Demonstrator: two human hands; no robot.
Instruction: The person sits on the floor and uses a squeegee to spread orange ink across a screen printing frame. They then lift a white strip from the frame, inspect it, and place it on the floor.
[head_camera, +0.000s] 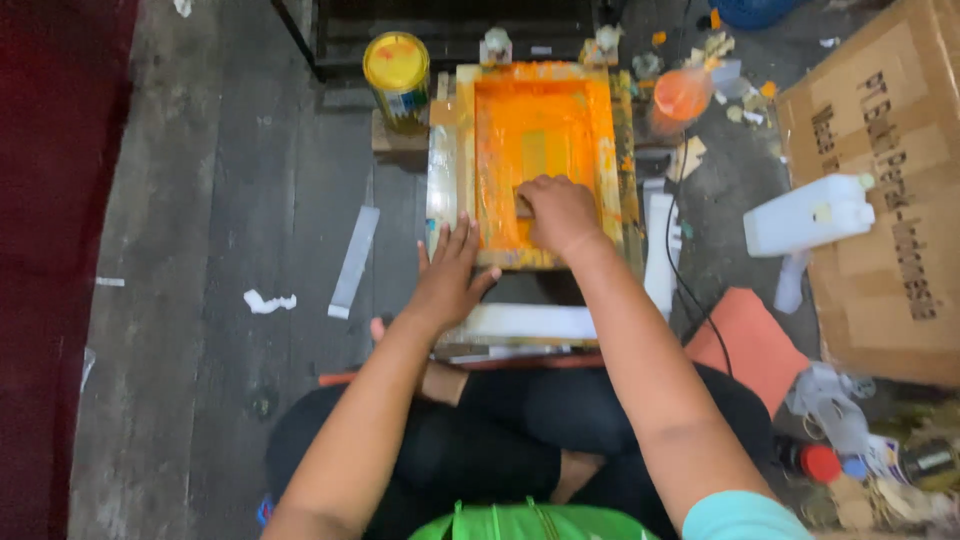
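A wooden-framed printing screen (468, 130) covered in orange ink lies on the dark floor in front of me. My right hand (560, 212) is inside the frame near its front edge, fingers curled down on a small squeegee whose tip barely shows. Flat and with fingers spread, my left hand (450, 275) presses on the frame's front left corner. A white sheet (530, 322) lies just under the frame's front edge, above my crossed legs.
A yellow-lidded paint can (397, 70) stands left of the frame's far end. An orange plastic bag (682, 95) sits to the right. A white jerrycan (808, 212) leans on a large cardboard box (890, 180). Paper strips (354, 260) lie at left; bottles at lower right.
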